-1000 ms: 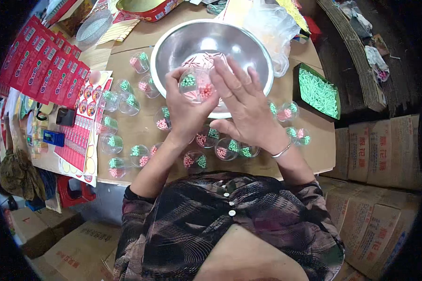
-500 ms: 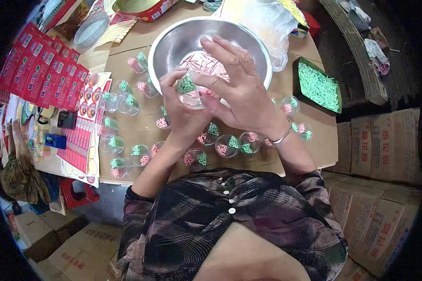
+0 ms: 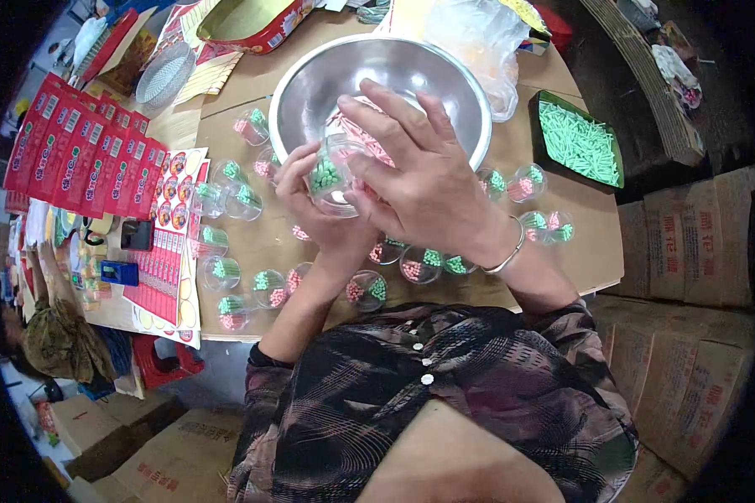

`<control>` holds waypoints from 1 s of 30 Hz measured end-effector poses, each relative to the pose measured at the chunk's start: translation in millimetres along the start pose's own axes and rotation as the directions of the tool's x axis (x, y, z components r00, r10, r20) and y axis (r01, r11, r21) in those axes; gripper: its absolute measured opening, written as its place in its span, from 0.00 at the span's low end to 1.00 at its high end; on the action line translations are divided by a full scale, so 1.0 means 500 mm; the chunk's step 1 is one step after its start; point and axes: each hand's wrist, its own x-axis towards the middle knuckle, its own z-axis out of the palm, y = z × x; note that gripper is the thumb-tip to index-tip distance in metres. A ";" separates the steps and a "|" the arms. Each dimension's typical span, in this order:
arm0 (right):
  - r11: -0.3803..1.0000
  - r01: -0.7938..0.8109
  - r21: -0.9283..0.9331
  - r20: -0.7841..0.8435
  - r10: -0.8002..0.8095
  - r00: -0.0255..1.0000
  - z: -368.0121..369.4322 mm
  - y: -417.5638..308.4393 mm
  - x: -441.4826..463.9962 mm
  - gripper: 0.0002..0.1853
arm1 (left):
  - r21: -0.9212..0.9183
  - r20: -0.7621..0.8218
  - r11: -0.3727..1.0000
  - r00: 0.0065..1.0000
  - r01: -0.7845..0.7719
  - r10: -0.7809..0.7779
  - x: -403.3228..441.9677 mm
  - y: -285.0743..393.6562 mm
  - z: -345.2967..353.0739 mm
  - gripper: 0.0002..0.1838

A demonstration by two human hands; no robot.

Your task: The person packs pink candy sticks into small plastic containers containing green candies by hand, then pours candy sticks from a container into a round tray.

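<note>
Here, left fingers hold a cup; bowl beyond.

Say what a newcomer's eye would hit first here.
Probably the shiny metal bowl at the top centre, with pink sticks inside. Across its near side in view, the left hand holds a clear cup, the right hand close against it. Green sticks in a dark tray at right and red printed packets at left stand out.

Head view — forward, downward, close above hands
</note>
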 end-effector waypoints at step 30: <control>0.999 -0.028 0.019 -0.063 0.029 0.998 -0.028 0.078 -0.019 0.11 | 0.087 0.058 0.995 0.997 0.046 -0.051 0.008 -0.004 -0.002 0.34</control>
